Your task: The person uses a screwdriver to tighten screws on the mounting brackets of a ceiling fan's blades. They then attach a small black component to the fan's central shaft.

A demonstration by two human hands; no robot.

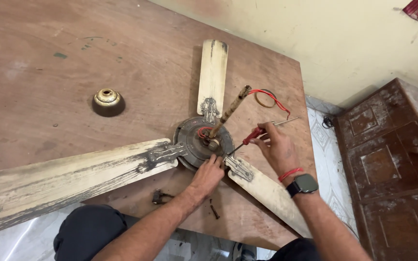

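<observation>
Down on the brown wooden board (73, 58) lies an old ceiling fan (201, 142), three grimy cream blades splayed out from its dark round motor housing. The left hand (208, 175) presses on the housing's near edge, fingers curled against the metal. The right hand (276, 147) grips a red-handled screwdriver (248, 138), its thin shaft angled down and its tip meeting the blade bracket (239, 167) on the near-right blade. A rusty down rod (229, 111) leans up from the centre, red wire (267, 96) looping off its top. A brass canopy cup (107, 100) sits well apart to the left. Small dark screws (160, 196) rest near the left wrist.
</observation>
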